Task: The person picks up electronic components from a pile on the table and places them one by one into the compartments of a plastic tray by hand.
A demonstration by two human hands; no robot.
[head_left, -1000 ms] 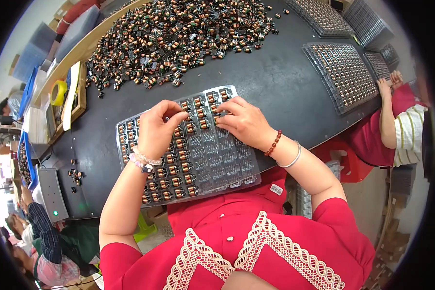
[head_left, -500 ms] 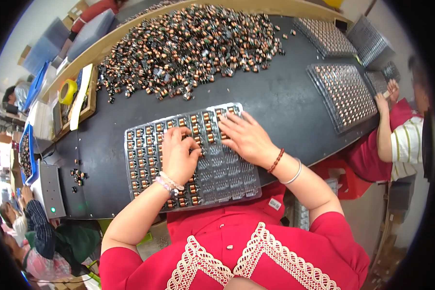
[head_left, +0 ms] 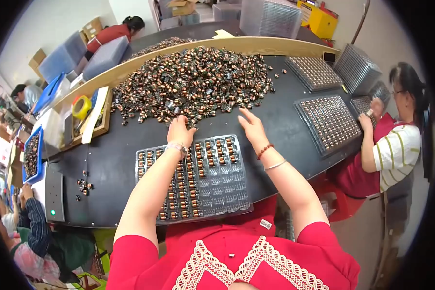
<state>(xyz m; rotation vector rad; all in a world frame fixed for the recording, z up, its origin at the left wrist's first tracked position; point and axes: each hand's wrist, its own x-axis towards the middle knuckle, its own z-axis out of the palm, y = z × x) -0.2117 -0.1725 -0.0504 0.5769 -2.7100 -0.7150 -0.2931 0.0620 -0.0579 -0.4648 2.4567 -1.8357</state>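
Observation:
A clear plastic tray (head_left: 224, 193) lies in front of me, its left columns and far right rows filled with small copper-wound coils (head_left: 181, 186). The pockets at its near right hold no coils. My left hand (head_left: 180, 133) is at the near edge of a big heap of loose coils (head_left: 193, 82), thumb apart from the fingers; its fingertips are close to the coils, and I cannot see whether they touch. To the right, my right hand (head_left: 253, 128) is held over the black table beyond the tray's far right corner, fingers spread and nothing in them.
Filled trays (head_left: 328, 123) are stacked at the right, beside a co-worker (head_left: 396, 140) handling another tray. A wooden ledge (head_left: 256, 44) runs behind the heap. On the left are yellow tape (head_left: 81, 107), a blue bin (head_left: 33, 154), a grey box (head_left: 54, 198) and several stray coils (head_left: 84, 186).
Both hands have left the tray and moved away from me, the left to the heap's edge and the right beyond the tray. The view has tilted up, showing more of the far room.

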